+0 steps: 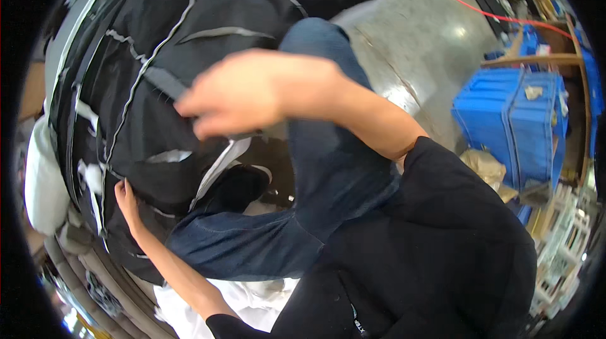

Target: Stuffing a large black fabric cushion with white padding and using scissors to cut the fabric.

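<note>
A large piece of black fabric [221,71], crossed by pale grey seams and with white strips along its left side, spreads over the left and upper part of the head view. At its lower left, my left hand [128,205] pinches the fabric beside a long seam; the fingertips are close together. My right hand [243,93] hangs over the middle of the fabric, smeared by motion. Its fingers point left and down, and whether they hold anything does not show. A dark grey strip [165,83] lies just beyond those fingers.
My bent legs in blue jeans [334,168] are between the fabric and the concrete floor [410,42]. A blue bin [505,121] stands at the right, with a red hose [499,17] beyond it. White padding [47,175] sits at the far left.
</note>
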`<state>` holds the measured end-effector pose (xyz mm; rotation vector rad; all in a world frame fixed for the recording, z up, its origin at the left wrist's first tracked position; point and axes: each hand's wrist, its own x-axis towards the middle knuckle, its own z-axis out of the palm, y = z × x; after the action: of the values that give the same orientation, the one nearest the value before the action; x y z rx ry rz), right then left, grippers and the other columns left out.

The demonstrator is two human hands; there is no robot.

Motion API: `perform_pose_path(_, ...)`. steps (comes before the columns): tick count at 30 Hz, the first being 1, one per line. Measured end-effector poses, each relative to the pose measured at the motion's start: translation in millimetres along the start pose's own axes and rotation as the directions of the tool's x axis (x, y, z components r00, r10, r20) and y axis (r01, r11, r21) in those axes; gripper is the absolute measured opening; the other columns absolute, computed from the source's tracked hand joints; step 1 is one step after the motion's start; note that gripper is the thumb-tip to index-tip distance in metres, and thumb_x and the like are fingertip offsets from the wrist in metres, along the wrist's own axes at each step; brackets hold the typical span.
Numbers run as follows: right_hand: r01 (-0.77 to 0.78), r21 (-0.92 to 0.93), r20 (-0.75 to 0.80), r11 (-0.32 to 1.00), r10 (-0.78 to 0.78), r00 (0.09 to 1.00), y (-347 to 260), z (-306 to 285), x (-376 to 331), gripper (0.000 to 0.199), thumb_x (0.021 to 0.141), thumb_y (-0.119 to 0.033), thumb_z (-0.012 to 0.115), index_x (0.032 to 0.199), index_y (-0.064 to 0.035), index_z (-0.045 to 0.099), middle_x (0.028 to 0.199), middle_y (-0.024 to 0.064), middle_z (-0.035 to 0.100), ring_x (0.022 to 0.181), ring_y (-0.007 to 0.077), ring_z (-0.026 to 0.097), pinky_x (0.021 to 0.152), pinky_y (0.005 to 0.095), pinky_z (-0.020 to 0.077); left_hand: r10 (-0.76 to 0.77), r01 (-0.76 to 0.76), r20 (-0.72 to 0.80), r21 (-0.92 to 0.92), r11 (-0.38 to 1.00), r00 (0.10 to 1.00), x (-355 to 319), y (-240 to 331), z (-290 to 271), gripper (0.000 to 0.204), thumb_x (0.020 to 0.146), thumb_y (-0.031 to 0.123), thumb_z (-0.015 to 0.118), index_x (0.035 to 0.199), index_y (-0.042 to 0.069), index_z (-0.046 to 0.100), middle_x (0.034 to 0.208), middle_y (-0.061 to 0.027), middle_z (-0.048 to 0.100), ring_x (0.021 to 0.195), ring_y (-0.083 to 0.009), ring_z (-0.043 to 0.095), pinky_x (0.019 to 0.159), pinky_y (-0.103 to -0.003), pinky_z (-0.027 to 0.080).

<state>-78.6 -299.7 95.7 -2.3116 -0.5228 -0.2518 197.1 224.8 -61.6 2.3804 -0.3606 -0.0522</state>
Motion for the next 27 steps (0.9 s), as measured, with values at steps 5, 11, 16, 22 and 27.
perform_pose_path(5,-0.133,0.363,-0.87,0.922,0.386,0.308,91.4,-44.2,-149.3,0.023,0.096,-0.017,0.053,0.112,-0.0027,0.062,0.095,0.0085,0.069,0.082,0.0152,0.064,0.076,0.0286,0.052,0.089,-0.079,-0.033,0.229,0.97,0.996,16.6,-0.7,-11.7,0.03,0.098,0.027,0.055,0.103,-0.003,0.055,0.08,-0.0047,0.055,0.067,-0.0124,0.048,0.06,-0.028,0.041)
perform_pose_path(11,-0.947,0.323,-0.348,-0.001,0.93,-0.12,194.8,163.2,-485.7,0.049,0.085,-0.03,0.062,0.122,0.0009,0.053,0.106,0.0238,0.064,0.105,0.0364,0.062,0.091,0.0435,0.0487,-0.04,0.01,0.045,0.534,0.845,0.998,36.5,9.1,20.9,0.031,0.096,0.02,0.051,0.109,-0.008,0.052,0.1,-0.0231,0.058,0.093,-0.0328,0.057,0.087,-0.038,0.044)
perform_pose_path(16,-0.942,0.188,0.092,-0.276,0.96,-0.263,167.5,259.8,-508.9,0.103,0.084,-0.045,0.066,0.148,0.0045,0.002,0.147,0.0363,0.016,0.13,0.0569,0.031,0.107,0.0541,0.0352,-0.073,-0.041,0.172,0.581,0.813,0.982,40.4,-1.8,0.6,0.031,0.096,0.019,0.048,0.11,-0.009,0.051,0.106,-0.0269,0.056,0.1,-0.0362,0.054,0.091,-0.041,0.042)
perform_pose_path(22,-0.853,-0.001,-0.056,-0.522,0.852,-0.521,180.4,266.8,-459.7,0.105,0.083,-0.04,0.068,0.144,0.0137,0.001,0.139,0.0398,0.022,0.118,0.0588,0.041,0.098,0.0564,0.0424,-0.127,0.032,0.155,0.5,0.865,0.98,29.5,23.9,16.9,0.043,0.096,0.027,0.046,0.113,-0.013,0.048,0.112,-0.0307,0.055,0.103,-0.0384,0.052,0.095,-0.04,0.039)
perform_pose_path(27,-0.91,-0.106,-0.199,-0.4,0.905,-0.375,155.9,266.2,-485.1,0.086,0.077,-0.019,0.071,0.145,-0.0002,0.023,0.121,0.0208,0.046,0.112,0.0391,0.051,0.09,0.0485,0.0469,-0.133,0.033,0.141,0.554,0.832,0.981,33.8,23.0,22.5,0.048,0.097,0.028,0.044,0.119,-0.015,0.046,0.117,-0.0346,0.052,0.109,-0.0431,0.05,0.098,-0.041,0.037)
